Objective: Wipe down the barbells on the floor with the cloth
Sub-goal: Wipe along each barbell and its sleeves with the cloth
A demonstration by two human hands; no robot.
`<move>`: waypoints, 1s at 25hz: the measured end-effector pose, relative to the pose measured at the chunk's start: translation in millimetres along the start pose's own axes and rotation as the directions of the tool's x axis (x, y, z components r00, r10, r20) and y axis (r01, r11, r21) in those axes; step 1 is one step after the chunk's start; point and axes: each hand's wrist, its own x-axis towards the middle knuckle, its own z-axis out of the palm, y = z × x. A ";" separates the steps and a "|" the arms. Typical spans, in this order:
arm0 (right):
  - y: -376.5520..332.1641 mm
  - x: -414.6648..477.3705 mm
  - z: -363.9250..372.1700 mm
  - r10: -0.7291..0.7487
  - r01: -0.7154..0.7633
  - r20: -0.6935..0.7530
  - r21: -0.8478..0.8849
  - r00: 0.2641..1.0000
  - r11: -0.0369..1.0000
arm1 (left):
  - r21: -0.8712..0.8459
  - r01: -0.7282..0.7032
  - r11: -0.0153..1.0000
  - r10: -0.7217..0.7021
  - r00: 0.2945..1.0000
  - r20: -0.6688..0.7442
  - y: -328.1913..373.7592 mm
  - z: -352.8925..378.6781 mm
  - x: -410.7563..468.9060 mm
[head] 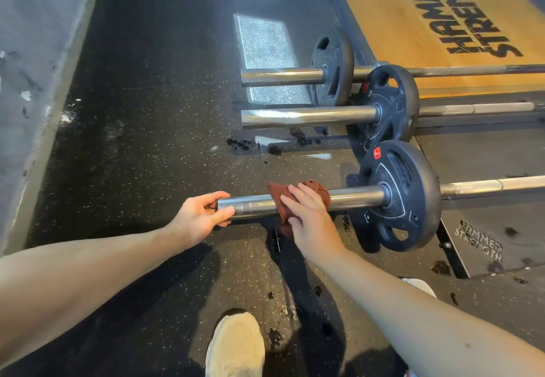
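Forearms (88, 264): bare as far as they show.
Left shoe (235, 344): cream mesh trainer, rounded toe.
Right shoe (420, 285): pale, mostly hidden behind a forearm.

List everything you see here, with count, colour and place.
barbells: three, silver, parallel on the floor: nearest barbell, middle barbell, far barbell
weight plates: three, black, one on each bar
cloth: one, reddish brown, draped over the nearest barbell's sleeve
floor: one, black speckled, underneath
platform: one, orange with black lettering, top right
wall: one, grey, left
shoes: two, cream, bottom edge, one mostly hidden
left hand: one, grips the nearest barbell's end
right hand: one, presses the cloth on the bar
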 end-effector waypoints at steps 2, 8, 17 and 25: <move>2.1 4.3 -5.4 0.024 -0.024 0.015 0.004 1.000 1.000 | -0.055 0.054 0.997 -0.054 0.998 -0.011 4.8 1.0 3.0; -2.6 13.0 -7.7 0.078 -0.077 0.016 -0.066 0.997 0.995 | -0.243 0.273 0.931 -0.270 0.962 0.046 16.5 -4.6 12.9; -62.4 27.6 75.5 -0.036 0.041 -0.070 0.079 0.997 0.996 | -0.315 0.299 0.901 -0.299 0.953 0.050 24.2 -1.9 10.1; 60.6 -3.1 -33.5 0.031 -0.046 -0.097 -0.151 0.995 0.987 | 0.358 -0.043 0.933 0.016 0.997 0.079 13.0 -4.8 10.6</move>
